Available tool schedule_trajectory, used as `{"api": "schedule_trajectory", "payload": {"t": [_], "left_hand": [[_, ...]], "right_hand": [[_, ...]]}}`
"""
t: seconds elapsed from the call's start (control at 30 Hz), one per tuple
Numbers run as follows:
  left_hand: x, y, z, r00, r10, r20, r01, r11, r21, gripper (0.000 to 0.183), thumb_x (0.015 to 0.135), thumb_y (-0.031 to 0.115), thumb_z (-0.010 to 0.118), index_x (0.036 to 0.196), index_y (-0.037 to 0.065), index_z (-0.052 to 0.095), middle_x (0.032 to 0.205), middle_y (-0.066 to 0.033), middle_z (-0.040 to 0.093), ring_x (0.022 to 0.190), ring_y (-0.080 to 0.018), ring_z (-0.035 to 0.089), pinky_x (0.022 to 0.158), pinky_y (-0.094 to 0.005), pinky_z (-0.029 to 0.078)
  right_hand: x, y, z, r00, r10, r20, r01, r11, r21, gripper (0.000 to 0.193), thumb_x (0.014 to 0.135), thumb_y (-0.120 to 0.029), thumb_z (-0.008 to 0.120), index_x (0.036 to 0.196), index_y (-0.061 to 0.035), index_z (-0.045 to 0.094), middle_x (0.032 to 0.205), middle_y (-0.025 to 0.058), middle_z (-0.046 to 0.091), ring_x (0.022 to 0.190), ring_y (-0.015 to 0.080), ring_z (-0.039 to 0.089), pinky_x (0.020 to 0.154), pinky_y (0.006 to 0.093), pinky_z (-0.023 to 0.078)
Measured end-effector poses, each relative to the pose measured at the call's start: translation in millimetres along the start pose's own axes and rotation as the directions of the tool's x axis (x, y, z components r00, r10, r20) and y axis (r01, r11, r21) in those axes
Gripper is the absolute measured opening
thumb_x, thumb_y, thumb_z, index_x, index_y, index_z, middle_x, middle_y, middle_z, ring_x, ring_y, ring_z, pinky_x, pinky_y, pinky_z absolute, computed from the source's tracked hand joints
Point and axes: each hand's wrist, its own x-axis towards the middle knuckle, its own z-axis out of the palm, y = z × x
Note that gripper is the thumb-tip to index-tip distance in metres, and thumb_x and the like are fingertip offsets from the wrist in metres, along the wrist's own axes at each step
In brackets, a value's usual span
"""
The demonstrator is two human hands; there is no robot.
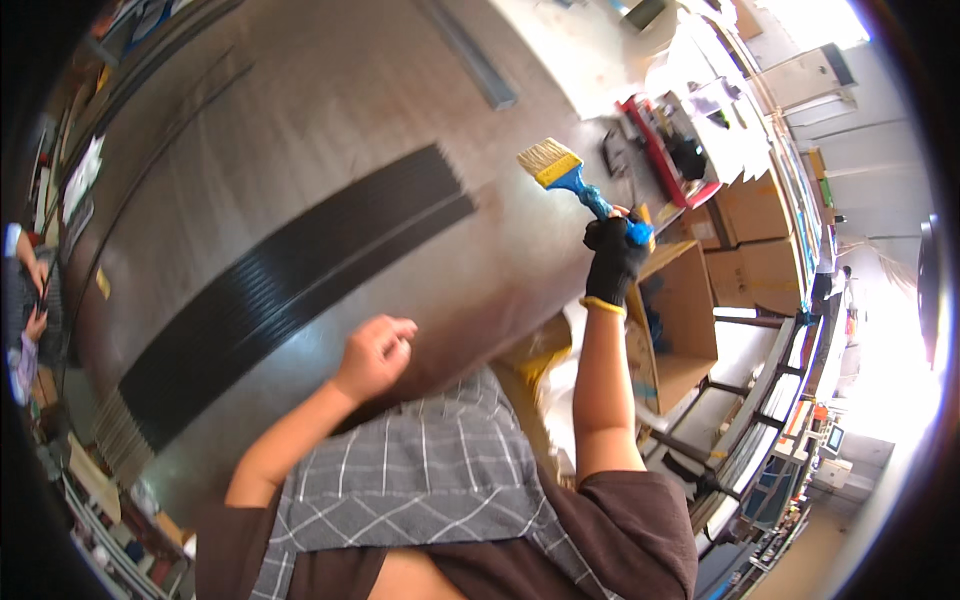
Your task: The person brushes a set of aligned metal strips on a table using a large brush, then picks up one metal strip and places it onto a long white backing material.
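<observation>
A flat paintbrush (572,180) with pale bristles, a yellow band and a blue handle is gripped in my right hand (615,255). That hand wears a black glove with a yellow cuff and holds the brush up at the right side of the metal table (330,110). My bare left hand (375,355) is loosely closed near the table's front edge, with nothing seen in it. Beyond it, a wide row of long black strips (290,260) lies side by side, running from lower left to upper right. The brush and both hands are apart from the strips.
An open cardboard box (685,335) stands to the right, below my gloved hand. Behind it are a red tray (660,150) and stacked cartons (755,215). A grey metal bar (475,60) lies at the table's far side. Another person's hands (37,285) show at far left.
</observation>
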Motion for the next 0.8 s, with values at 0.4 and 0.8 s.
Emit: {"api": "schedule_trajectory", "payload": {"t": [0.4, 0.8], "left_hand": [[239.3, 42.0, 216.6, 0.993, 0.114, 0.013, -0.115, 0.991, 0.062, 0.010, 0.079, 0.011, 0.062, 0.088, 0.009, 0.065, 0.074, -0.0080, 0.063, 0.065, -0.0280, 0.062, 0.057, -0.0379, 0.051], [296.9, 11.9, 234.8, 0.990, 0.069, -0.120, -0.022, 0.934, 0.357, 0.009, 0.069, 0.011, 0.067, 0.078, 0.012, 0.064, 0.060, -0.0020, 0.054, 0.051, -0.0209, 0.057, 0.044, -0.0329, 0.048]], "right_hand": [[396.1, -49.1, 107.9, 0.643, -0.471, 0.603, 0.761, 0.479, -0.438, 0.027, 0.095, -0.020, 0.053, 0.118, -0.0076, 0.062, 0.082, 0.0066, 0.063, 0.075, 0.0154, 0.062, 0.065, 0.0253, 0.048], [657.2, 61.0, 238.7, 0.480, -0.520, 0.707, 0.716, -0.234, -0.658, 0.025, 0.087, -0.017, 0.052, 0.108, -0.0260, 0.061, 0.070, 0.0086, 0.061, 0.065, 0.0294, 0.063, 0.054, 0.0417, 0.048]]}}
